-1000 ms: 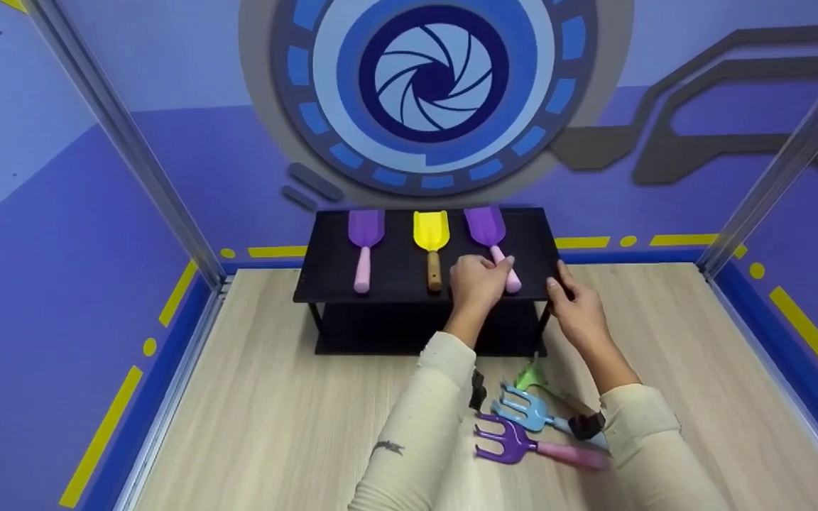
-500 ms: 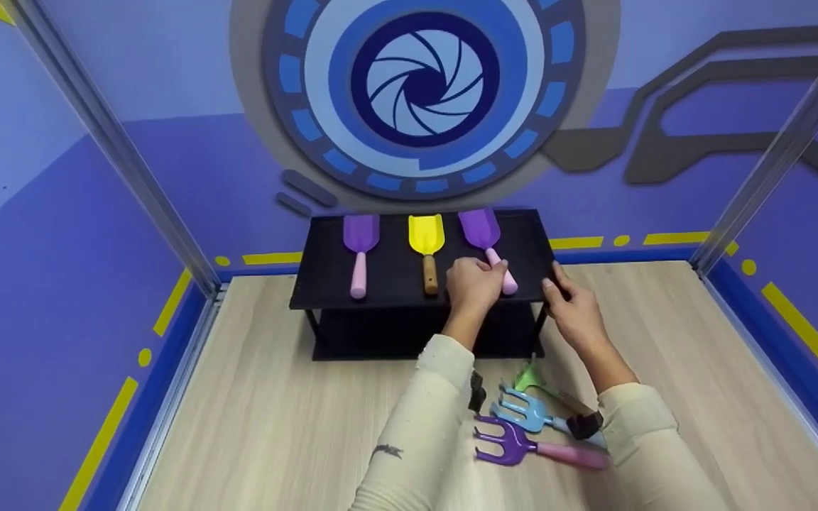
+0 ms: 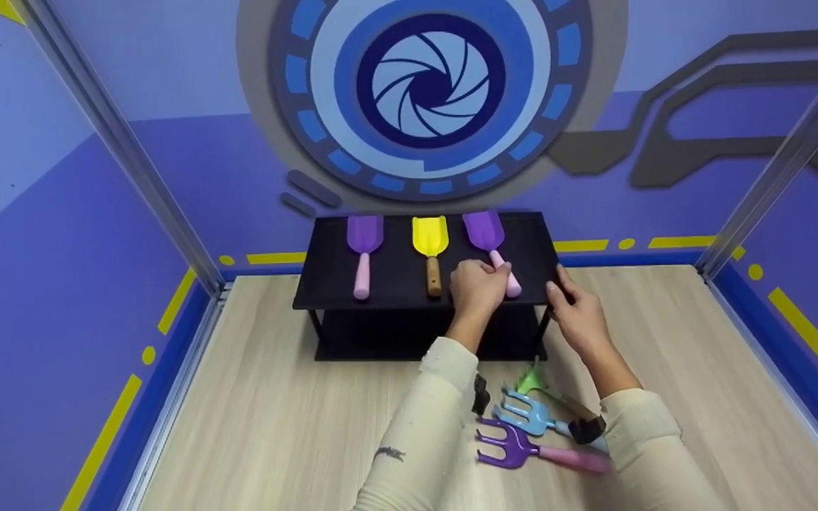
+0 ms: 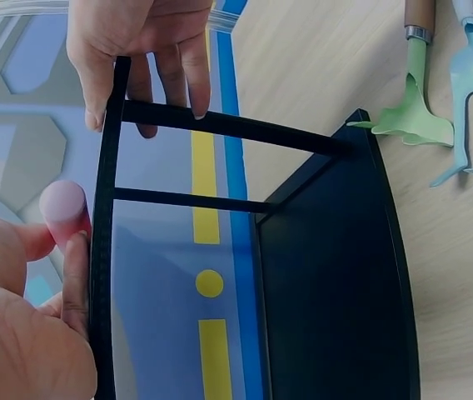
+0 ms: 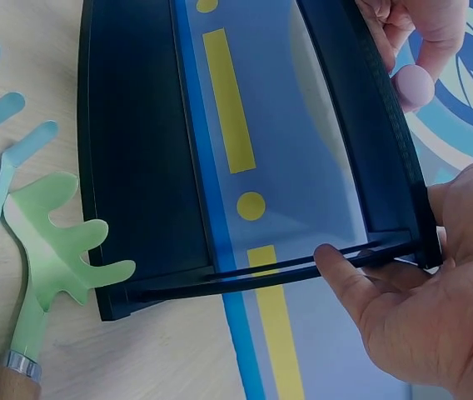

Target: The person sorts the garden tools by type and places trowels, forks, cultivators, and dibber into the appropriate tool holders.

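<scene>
The right-hand purple shovel (image 3: 483, 230) lies on the top board of a black rack (image 3: 395, 273), blade toward the back and pink handle (image 3: 513, 286) running toward the front edge, the whole tool slightly askew. It is probably light and stiff, the blade perhaps plastic or thin painted metal, and unlikely to break; the smooth, rounded handle might roll or slip a little. The handle looks the best place to take hold, near its middle for balance.

The left hand (image 3: 478, 287) has thumb and fingers closed in on that handle near its lower end, with the other fingers curled under. The right hand (image 3: 579, 311) grips the rack's right end, thumb on one side and fingers bent round the other, which should steady the frame.

Left of that shovel lie a yellow shovel (image 3: 430, 236) with a brown handle and another purple shovel (image 3: 365, 234), both nearly straight and well apart.

The rack stands on a pale wood-grain table (image 3: 274, 426). In front of its right end lie green (image 3: 531, 380), blue (image 3: 533, 415) and purple (image 3: 515, 447) forks, close together. Behind rises a blue and purple printed wall (image 3: 203, 163), with metal posts (image 3: 114, 135) at the corners.
</scene>
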Motion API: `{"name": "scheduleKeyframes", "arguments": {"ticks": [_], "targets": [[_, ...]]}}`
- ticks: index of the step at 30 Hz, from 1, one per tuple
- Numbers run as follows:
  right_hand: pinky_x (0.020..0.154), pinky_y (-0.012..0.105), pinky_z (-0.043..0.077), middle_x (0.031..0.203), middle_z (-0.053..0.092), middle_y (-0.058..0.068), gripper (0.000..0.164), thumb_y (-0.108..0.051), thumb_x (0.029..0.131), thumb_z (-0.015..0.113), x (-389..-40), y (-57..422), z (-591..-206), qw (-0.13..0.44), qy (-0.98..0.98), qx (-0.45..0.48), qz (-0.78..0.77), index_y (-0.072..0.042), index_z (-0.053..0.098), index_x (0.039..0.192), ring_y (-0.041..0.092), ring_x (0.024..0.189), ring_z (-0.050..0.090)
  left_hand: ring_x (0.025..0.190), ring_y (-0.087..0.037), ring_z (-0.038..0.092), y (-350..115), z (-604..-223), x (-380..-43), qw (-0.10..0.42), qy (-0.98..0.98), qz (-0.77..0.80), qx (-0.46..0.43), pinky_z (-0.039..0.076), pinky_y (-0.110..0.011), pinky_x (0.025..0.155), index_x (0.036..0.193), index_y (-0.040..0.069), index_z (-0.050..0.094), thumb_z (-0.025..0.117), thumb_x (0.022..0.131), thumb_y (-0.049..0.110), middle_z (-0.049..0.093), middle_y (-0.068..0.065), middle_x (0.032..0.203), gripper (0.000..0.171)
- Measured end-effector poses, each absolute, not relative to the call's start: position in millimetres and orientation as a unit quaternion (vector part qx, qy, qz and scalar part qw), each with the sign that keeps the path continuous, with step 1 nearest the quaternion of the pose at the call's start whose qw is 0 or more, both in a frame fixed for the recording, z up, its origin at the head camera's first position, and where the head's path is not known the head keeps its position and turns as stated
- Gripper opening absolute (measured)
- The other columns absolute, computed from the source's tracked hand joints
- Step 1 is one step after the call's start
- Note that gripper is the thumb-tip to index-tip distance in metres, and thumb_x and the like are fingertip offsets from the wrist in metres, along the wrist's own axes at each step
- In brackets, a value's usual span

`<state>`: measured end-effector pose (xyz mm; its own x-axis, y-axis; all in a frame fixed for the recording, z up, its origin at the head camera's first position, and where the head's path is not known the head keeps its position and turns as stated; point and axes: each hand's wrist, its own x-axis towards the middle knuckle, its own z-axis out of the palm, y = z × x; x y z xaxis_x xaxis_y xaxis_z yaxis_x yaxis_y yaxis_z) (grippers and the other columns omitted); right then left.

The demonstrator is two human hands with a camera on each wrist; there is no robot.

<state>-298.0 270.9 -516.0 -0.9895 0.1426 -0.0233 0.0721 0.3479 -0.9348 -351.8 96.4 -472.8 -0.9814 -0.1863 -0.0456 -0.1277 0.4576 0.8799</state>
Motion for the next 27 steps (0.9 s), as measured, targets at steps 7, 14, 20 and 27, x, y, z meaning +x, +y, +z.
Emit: {"name": "scheduleKeyframes", "arguments": {"ticks": [7, 14, 20, 27], "targets": [[0.115, 0.042, 0.048, 0.177, 0.024, 0.012, 0.059, -0.040, 0.115, 0.047, -296, 273, -515, 0.042, -0.821, -0.067, 0.565, -0.029, 0.025, 0.169, 0.034, 0.158, 0.040, 0.089, -0.021, 0.073, 98, -471, -348, 0.028, -0.850, -0.518, 0.087, 0.060, -0.038, 0.080, 0.081, 0.013, 0.076, 0.083, 0.093, 0.038, 0.078, -0.001, 0.087, 0.029], [0.115, 0.041, 0.048, 0.177, 0.024, 0.011, 0.059, -0.039, 0.115, 0.047, -294, 279, -515, 0.043, -0.817, -0.064, 0.572, -0.029, 0.025, 0.169, 0.033, 0.158, 0.039, 0.085, -0.019, 0.070, 104, -480, -350, 0.042, -0.855, -0.510, 0.081, 0.058, -0.036, 0.076, 0.083, 0.015, 0.074, 0.079, 0.095, 0.038, 0.075, 0.000, 0.086, 0.026], [0.114, 0.038, 0.050, 0.176, 0.027, 0.012, 0.058, -0.038, 0.115, 0.047, -296, 279, -515, 0.044, -0.822, -0.069, 0.564, -0.029, 0.026, 0.168, 0.033, 0.156, 0.043, 0.088, -0.020, 0.070, 103, -479, -349, 0.040, -0.854, -0.514, 0.074, 0.059, -0.038, 0.081, 0.085, 0.015, 0.074, 0.075, 0.097, 0.036, 0.076, -0.001, 0.089, 0.025], [0.121, 0.044, 0.045, 0.176, 0.026, 0.012, 0.060, -0.039, 0.114, 0.048, -300, 274, -515, 0.035, -0.841, -0.064, 0.536, -0.026, 0.027, 0.169, 0.033, 0.160, 0.036, 0.093, -0.025, 0.072, 98, -502, -364, 0.082, -0.866, -0.490, 0.049, 0.059, -0.040, 0.083, 0.093, 0.011, 0.072, 0.069, 0.101, 0.035, 0.076, -0.006, 0.093, 0.026]]}}
